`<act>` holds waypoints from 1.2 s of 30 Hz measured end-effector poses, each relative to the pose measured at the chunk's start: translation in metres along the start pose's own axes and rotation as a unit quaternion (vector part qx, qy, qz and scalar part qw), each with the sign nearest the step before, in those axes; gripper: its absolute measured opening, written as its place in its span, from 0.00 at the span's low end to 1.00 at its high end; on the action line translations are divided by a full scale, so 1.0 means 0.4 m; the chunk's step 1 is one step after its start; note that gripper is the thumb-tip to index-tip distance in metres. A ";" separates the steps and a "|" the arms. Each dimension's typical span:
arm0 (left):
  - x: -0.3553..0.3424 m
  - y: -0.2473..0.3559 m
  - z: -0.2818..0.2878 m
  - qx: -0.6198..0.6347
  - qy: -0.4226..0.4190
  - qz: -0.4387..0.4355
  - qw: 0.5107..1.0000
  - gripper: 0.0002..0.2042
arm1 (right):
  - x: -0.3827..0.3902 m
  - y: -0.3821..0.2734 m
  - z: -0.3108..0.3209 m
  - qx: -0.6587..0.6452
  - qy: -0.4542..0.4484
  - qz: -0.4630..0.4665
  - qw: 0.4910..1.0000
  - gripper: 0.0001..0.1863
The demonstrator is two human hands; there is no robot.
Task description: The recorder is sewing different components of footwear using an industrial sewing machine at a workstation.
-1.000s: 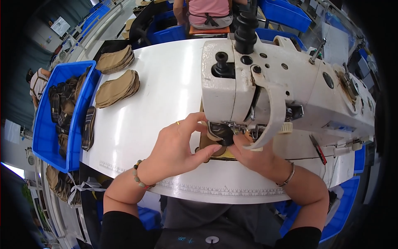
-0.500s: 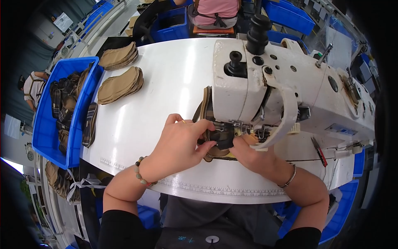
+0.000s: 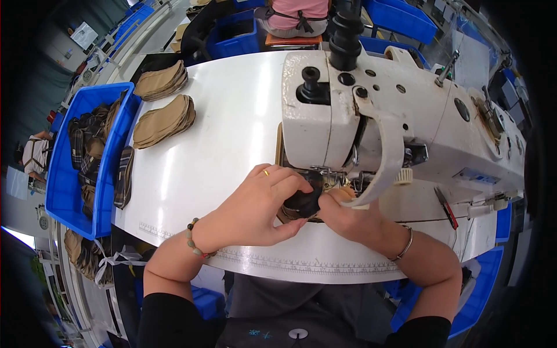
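Note:
A dark fabric piece (image 3: 301, 202) with a tan edge lies at the needle area of a white sewing machine (image 3: 310, 130). My left hand (image 3: 255, 203) is on its left side, the index fingertip on the dark cloth and the thumb at its lower edge, with the cloth held between them. From the right, my right hand (image 3: 351, 220) pinches the same piece by its right edge, close to the presser foot; some of its fingers are hidden under the machine's curved guard. The part of the cloth behind the machine head is hidden.
Two stacks of tan sole-shaped pieces (image 3: 165, 122) lie at the far left of the white table (image 3: 232, 104). Beside them stands a blue bin (image 3: 75, 214) of plaid pieces. Red-handled snips (image 3: 447, 207) lie to the right. A person in pink (image 3: 299, 14) sits beyond the table.
My left thumb and index finger have spread wider apart around the fabric piece. The dark cloth has turned and shifted toward me. The whole view has moved slightly.

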State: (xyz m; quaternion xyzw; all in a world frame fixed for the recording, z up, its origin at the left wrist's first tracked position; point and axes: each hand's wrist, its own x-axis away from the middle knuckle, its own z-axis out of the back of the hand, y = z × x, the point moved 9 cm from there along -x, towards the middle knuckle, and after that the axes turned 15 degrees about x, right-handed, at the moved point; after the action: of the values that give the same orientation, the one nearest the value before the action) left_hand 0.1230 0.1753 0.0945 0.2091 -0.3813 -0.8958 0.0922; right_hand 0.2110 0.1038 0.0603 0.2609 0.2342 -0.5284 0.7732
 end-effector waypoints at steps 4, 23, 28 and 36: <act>-0.001 -0.053 -0.026 0.005 -0.001 0.028 1.000 0.09 | -0.014 -0.018 0.014 0.028 0.010 0.035 0.999 0.05; 0.000 -0.046 -0.059 -0.063 -0.025 -0.039 0.997 0.09 | 0.017 -0.092 0.013 0.014 -0.222 0.052 0.974 0.19; 0.000 -0.041 -0.066 -0.092 -0.016 -0.056 0.994 0.09 | 0.022 -0.085 0.003 -0.031 -0.259 0.031 0.965 0.20; -0.006 -0.066 -0.063 -0.096 -0.019 -0.039 0.994 0.08 | 0.030 -0.083 -0.022 -0.021 -0.250 0.020 0.968 0.22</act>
State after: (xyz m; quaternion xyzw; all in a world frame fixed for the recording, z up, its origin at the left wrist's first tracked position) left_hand 0.1364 0.1781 0.0606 0.1974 -0.2866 -0.9349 0.0694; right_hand 0.1829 0.0908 0.0407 0.1086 0.0390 -0.5567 0.8227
